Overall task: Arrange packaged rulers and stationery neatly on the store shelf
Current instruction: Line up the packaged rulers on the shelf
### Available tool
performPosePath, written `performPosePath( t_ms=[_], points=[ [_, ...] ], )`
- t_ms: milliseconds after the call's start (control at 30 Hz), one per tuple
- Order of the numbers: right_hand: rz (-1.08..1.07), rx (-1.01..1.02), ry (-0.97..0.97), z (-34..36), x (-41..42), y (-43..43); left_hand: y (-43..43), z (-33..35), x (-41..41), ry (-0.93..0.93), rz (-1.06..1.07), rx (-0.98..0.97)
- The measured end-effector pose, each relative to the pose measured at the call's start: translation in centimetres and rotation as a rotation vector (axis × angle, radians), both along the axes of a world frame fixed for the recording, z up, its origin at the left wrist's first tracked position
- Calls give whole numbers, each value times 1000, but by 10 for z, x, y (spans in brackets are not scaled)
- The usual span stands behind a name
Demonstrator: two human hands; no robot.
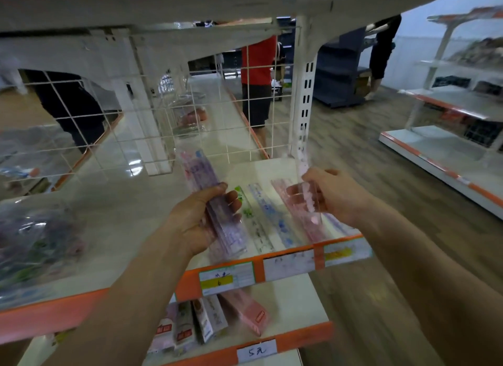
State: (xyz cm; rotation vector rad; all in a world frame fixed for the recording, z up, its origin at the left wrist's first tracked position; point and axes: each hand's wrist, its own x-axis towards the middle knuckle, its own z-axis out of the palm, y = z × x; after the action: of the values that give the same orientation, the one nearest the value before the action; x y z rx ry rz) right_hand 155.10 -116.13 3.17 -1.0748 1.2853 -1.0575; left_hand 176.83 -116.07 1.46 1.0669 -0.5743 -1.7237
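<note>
My left hand (pixel 201 218) grips a stack of clear-packaged purple and pink rulers (pixel 202 175), held lengthwise above the white shelf (pixel 130 216). My right hand (pixel 329 194) holds a single pink transparent ruler (pixel 306 175) almost upright over the shelf's right end. Flat on the shelf between my hands lie a green-patterned ruler (pixel 251 218), a blue-patterned ruler (pixel 275 216) and a pink ruler (pixel 283 194), side by side. The orange shelf edge (pixel 288 262) carries price labels.
Clear bags of goods (pixel 35 237) lie at the shelf's left. A wire grid back panel (pixel 190 115) and a slotted upright (pixel 304 93) bound the shelf. Boxed stationery (pixel 206 319) lies on the lower shelf. People stand in the aisles behind; another shelving unit (pixel 449 115) stands right.
</note>
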Motion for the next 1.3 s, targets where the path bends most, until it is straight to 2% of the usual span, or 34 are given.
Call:
performPosePath(
  t_ms=[200, 400, 667, 933, 1033, 1200, 1300],
  points=[
    [-31, -36, 221, -17, -11, 4, -2, -1, -3, 11, -12, 4],
    [-37, -221, 899, -33, -17, -2, -5, -2, -5, 12, -18, 29],
    [-98, -188, 1355, -36, -11, -6, -5, 0, -10, 4, -34, 62],
    [-55, -247, 1580, -24, 12, -4, -4, -1, -3, 0, -24, 73],
    [-27, -248, 1608, -26, 16, -3, -5, -1, 2, 18, -23, 84],
    [-27, -254, 1537, -23, 17, 2, -1, 2, 5, 37, -36, 57],
    [-8, -385, 1278, -15, 30, 9, 4, 3, -1, 52, -50, 24]
  ],
)
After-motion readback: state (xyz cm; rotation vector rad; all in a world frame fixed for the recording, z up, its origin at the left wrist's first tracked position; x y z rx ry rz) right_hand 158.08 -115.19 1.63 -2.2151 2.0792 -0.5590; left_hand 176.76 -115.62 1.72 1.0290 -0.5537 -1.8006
